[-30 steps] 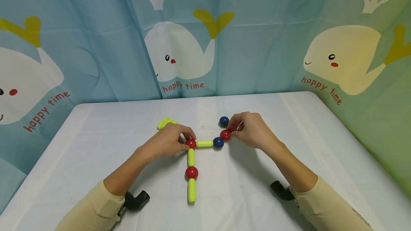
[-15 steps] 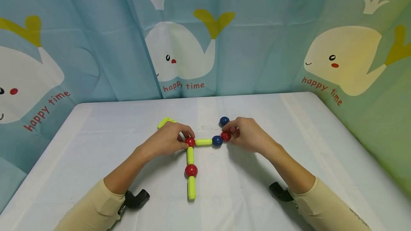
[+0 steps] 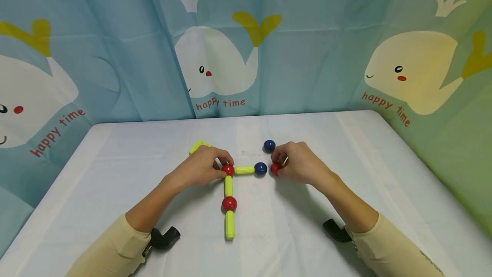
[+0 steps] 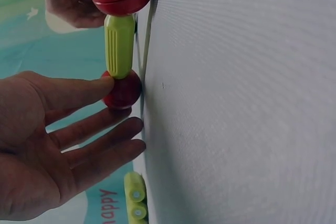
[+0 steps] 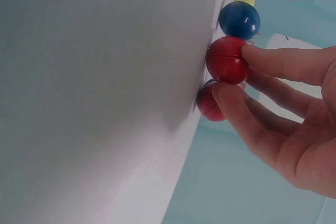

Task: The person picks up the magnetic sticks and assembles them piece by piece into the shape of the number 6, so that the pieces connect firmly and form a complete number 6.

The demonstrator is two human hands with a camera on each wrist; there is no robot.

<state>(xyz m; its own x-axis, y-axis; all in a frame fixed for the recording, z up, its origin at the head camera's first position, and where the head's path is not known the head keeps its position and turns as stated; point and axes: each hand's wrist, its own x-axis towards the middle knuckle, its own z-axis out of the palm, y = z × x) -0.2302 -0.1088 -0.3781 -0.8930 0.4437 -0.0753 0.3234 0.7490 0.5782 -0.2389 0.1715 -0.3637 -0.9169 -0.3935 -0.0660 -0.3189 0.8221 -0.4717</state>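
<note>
Red ball (image 3: pixel 275 168) has come down beside blue ball (image 3: pixel 260 168), a slight gap showing | right hand (image 3: pixel 297 163) pinches it with a second red ball (image 5: pixel 210 103) | left hand (image 3: pixel 200 166) fingers straight, steadying corner ball (image 3: pixel 228 169) | joining looks imminent.

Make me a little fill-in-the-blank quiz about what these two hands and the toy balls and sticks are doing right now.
1. The left hand touches a ball coloured ____.
2. The right hand pinches a ____ ball.
3. The loose ball lying alone behind the right hand is ____.
4. The sticks joining the balls are coloured ____.

Missing words: red; red; blue; yellow-green
</note>
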